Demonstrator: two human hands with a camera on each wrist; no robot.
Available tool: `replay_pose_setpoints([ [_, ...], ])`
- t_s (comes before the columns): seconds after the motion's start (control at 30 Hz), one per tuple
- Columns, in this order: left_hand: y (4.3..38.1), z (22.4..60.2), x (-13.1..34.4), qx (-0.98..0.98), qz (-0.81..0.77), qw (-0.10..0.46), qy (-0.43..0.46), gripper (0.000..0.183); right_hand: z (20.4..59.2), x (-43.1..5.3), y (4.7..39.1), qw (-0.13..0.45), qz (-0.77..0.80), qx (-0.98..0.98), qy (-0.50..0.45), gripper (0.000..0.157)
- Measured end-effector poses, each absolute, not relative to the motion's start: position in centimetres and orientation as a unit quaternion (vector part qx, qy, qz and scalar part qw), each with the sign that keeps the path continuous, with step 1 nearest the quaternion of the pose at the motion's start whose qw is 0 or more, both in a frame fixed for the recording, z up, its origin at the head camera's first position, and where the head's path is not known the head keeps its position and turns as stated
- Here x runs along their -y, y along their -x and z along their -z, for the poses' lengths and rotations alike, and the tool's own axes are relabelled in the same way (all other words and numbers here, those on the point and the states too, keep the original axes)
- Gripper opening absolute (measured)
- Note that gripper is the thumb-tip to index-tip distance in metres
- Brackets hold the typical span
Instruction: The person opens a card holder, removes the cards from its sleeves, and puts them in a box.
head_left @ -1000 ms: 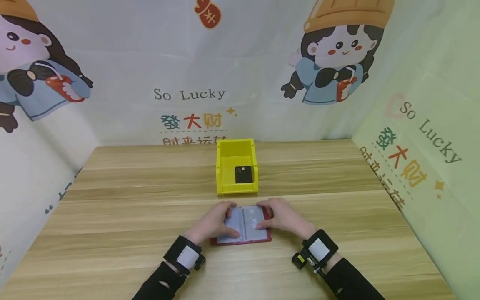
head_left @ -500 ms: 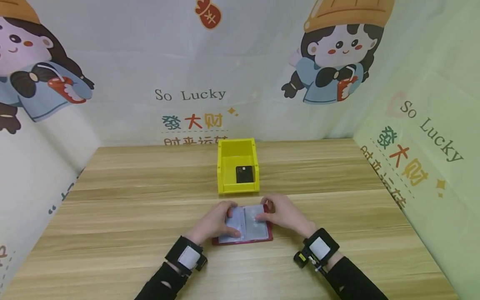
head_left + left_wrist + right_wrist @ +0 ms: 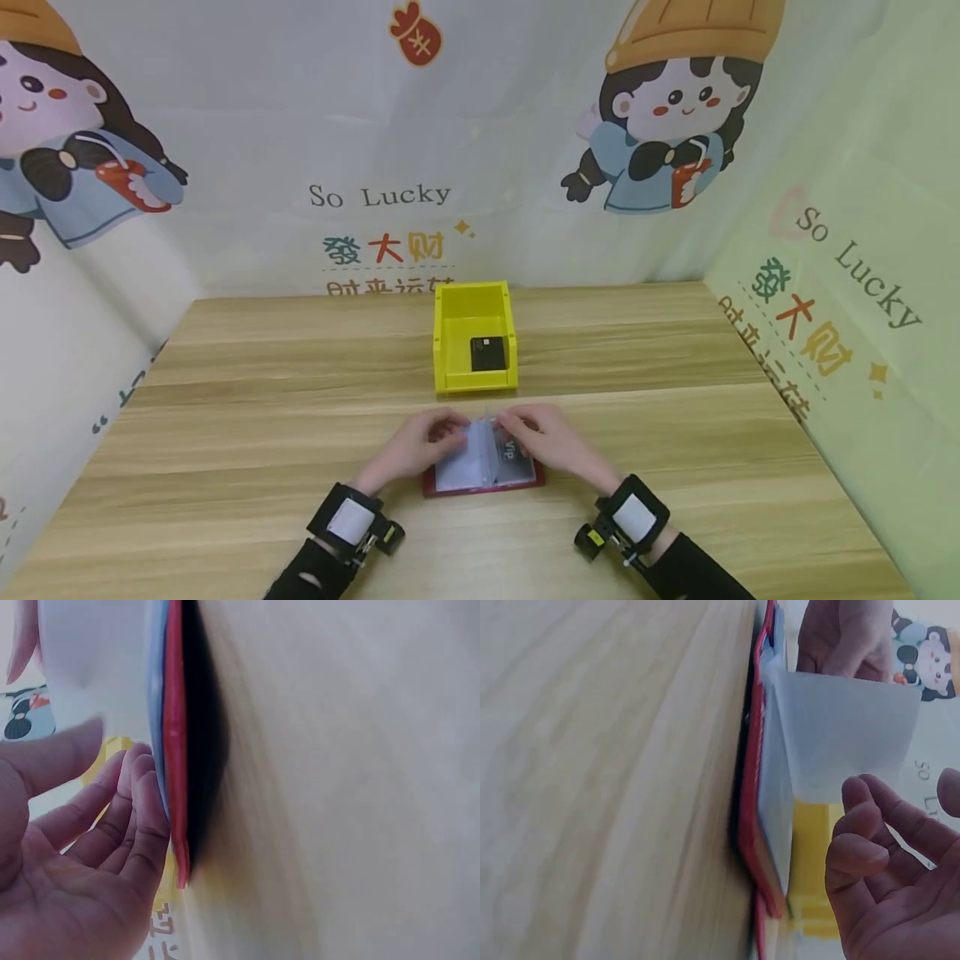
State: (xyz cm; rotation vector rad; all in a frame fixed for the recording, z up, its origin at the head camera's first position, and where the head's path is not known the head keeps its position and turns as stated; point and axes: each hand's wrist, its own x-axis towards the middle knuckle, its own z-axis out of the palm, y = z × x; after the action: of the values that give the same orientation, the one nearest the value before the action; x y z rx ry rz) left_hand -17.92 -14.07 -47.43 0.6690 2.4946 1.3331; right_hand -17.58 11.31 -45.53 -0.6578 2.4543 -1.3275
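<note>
A red-covered card holder (image 3: 459, 471) lies spread on the table, with clear plastic sleeves inside. One sleeve (image 3: 847, 739) stands up from the spine between the two hands. On the right side a dark card marked "VIP" (image 3: 510, 451) shows through the plastic. The left hand (image 3: 420, 440) is at the upper left of the holder; in the left wrist view its fingertips touch the page edge, thumb apart from them. The right hand (image 3: 546, 433) is at the upper right, its loosely bent fingertips (image 3: 859, 847) against or close to the raised sleeve, thumb apart.
Just behind the card holder stands a yellow bin (image 3: 474, 382) with a small black square item (image 3: 487, 354) inside. The wooden table (image 3: 225, 400) is bounded at the back and sides by a printed cloth (image 3: 510, 150).
A sleeve that lay flat on the right now stands upright, uncovering the dark VIP card. The right hand has shifted left toward the spine. The left thumb has lifted off the left page.
</note>
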Motion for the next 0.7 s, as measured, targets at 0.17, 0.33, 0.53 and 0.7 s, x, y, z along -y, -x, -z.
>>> replay_pose_setpoints([
  [0.17,17.6,47.4,14.4,-0.83,-0.506,0.124,-0.2,0.03,45.8,-9.9,17.5,0.13,0.441,-0.851,0.255,0.038],
  [0.33,17.4,47.1,14.5,-0.839,-0.505,0.124,-0.16,0.032,46.5,-8.8,17.7,0.113,0.4,-0.862,0.291,0.03],
  [0.53,16.7,46.6,14.4,-0.876,-0.462,0.096,-0.103,0.036,46.9,-8.3,17.6,0.109,0.361,-0.876,0.301,0.028],
  [0.7,16.5,46.3,14.1,-0.885,-0.452,0.085,-0.072,0.042,46.9,-7.8,17.6,0.111,0.341,-0.885,0.296,0.028],
])
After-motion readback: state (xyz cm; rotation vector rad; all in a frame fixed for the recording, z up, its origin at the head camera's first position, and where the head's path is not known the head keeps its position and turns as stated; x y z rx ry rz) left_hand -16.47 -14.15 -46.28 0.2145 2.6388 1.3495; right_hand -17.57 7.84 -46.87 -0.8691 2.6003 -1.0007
